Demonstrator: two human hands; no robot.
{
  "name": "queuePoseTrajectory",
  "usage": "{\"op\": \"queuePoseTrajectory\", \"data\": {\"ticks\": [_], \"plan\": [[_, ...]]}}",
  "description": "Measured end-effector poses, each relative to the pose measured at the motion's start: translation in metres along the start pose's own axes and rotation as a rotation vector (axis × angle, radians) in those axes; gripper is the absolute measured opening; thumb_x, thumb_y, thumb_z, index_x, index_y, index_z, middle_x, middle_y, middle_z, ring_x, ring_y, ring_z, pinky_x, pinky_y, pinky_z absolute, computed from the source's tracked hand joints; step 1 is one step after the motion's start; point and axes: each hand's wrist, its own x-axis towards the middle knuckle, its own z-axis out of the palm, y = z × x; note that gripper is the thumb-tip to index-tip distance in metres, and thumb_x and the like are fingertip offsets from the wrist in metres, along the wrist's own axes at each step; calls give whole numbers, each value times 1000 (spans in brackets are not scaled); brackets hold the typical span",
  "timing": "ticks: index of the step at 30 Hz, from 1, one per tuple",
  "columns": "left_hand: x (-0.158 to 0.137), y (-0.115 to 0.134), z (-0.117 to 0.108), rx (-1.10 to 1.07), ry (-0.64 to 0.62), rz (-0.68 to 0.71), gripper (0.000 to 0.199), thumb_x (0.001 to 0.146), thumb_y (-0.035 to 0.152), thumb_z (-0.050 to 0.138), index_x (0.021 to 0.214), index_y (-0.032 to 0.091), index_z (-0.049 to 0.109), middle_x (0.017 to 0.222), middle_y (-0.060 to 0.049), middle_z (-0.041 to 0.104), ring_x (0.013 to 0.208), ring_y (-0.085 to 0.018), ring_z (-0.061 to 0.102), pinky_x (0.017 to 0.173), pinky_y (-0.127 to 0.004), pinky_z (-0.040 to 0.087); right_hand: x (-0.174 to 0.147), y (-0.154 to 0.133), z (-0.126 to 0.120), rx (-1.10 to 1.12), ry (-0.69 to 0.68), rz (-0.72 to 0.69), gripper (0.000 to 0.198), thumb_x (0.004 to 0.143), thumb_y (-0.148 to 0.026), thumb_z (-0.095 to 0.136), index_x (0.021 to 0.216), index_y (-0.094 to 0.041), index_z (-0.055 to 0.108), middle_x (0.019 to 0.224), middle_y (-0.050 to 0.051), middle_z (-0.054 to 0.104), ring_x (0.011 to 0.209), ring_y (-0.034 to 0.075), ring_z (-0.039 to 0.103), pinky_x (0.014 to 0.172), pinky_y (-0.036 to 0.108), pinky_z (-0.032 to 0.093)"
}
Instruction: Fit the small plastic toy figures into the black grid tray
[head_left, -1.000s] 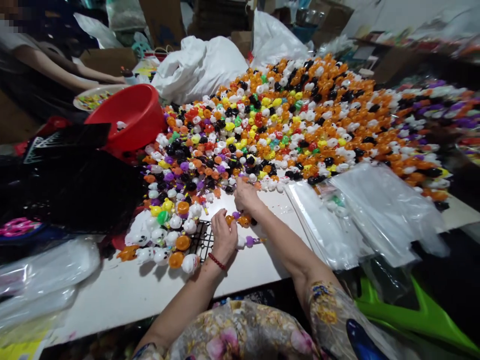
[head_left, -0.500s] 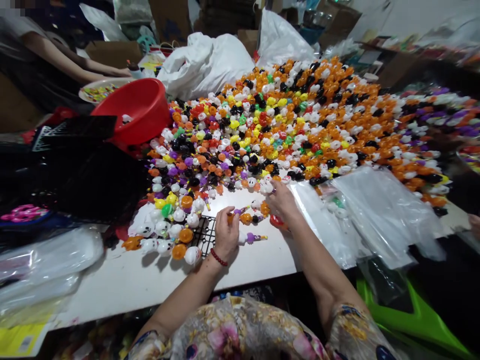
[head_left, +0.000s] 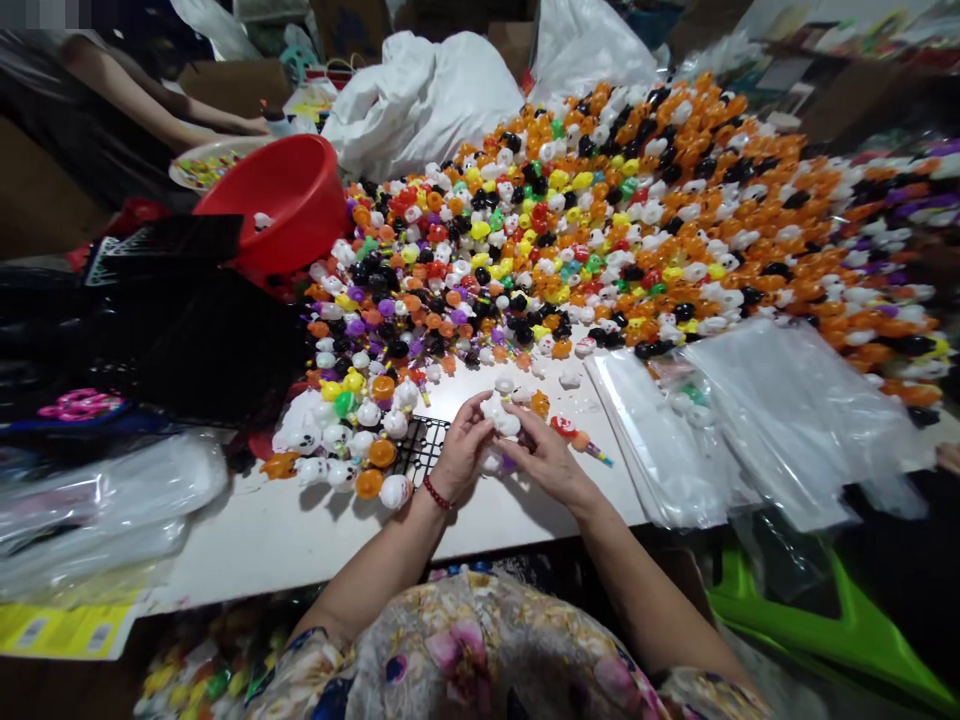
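Both hands meet over the white table (head_left: 480, 525). My left hand (head_left: 463, 450) and my right hand (head_left: 546, 455) pinch a small white plastic figure (head_left: 500, 414) between their fingertips. Beneath the fingers lie more white and purple pieces, partly hidden. Beside my left wrist is a black grid rack (head_left: 421, 448), with a cluster of white, orange, yellow and green figures (head_left: 349, 440) to its left. A red-and-white figure (head_left: 562, 427) and an orange piece with a striped stick (head_left: 592, 447) lie just right of my right hand.
A large heap of colourful plastic figures (head_left: 570, 230) covers the far side. At the left stand a red basin (head_left: 281, 200) and black plastic bags (head_left: 217, 350). Clear plastic bags (head_left: 780, 420) lie to the right, above a green stool (head_left: 847, 630). Another person's arm (head_left: 142, 100) reaches in at the upper left.
My right hand has come back from the edge of the heap towards my left hand. The two hands now hold a white figure together. The view has shifted slightly.
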Motion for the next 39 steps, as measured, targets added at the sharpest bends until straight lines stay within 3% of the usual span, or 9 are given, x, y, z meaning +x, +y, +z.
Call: {"op": "queuePoseTrajectory", "data": {"ticks": [4,9,17,20,25,29,32,36,39], "plan": [[0,4,2,-100,10,-73,48,69,37,76,110,21,58,77,4,57,66,-9,54,65,-23,46,-4,-1,-2,-38,73,-16,45,97,-41,49,138,-25,55,130,10,65,124,23,58,107,42,47],[2,3,-2,-188,64,-88,39,68,36,76,95,21,52,92,-1,65,71,-10,56,65,-23,46,-11,-4,-7,-163,142,-86,41,99,-33,43,137,-24,57,129,11,66,125,24,59,109,45,47],[0,5,1,-120,0,-92,44,69,38,75,105,20,57,88,-1,64,65,-9,54,61,-22,45,-16,-8,-12,-255,123,-121,40,98,-30,46,135,-23,59,123,11,69,115,26,65,102,45,53],[-3,3,1,-57,-41,-54,38,72,42,75,97,20,57,85,1,62,63,-9,53,57,-21,45,-15,-11,-16,-258,103,-138,36,97,-31,48,129,-24,63,115,10,72,107,24,68,95,42,56],[-8,-4,-1,236,-54,57,39,81,53,68,101,22,54,79,3,56,58,-8,48,52,-21,42,-15,-9,-23,-222,103,-156,28,95,-35,53,115,-25,70,100,9,75,90,23,70,85,39,57],[-10,-6,-2,431,-140,125,33,89,51,58,103,22,54,85,0,56,70,-13,54,66,-25,49,-15,-4,-20,-165,96,-128,24,93,-36,56,109,-25,71,95,7,75,86,23,69,79,37,57],[-11,-5,-3,541,-123,212,27,90,47,57,99,22,54,94,-4,58,88,-18,57,81,-31,50,-19,-7,-11,-126,78,-81,24,93,-36,53,105,-25,71,91,6,74,82,22,68,74,36,56],[-13,-4,-3,547,-107,219,28,87,46,60,100,22,55,96,-4,58,89,-18,57,81,-31,49,-17,-8,-5,-84,84,-26,25,94,-36,51,104,-23,70,93,6,74,83,21,68,74,34,56],[-12,-3,-2,447,32,149,30,84,46,63,100,22,56,93,-2,59,80,-16,57,72,-29,49,-1,1,-12,-100,55,-51,26,94,-39,52,105,-24,71,100,6,73,93,22,68,82,36,55]]}}
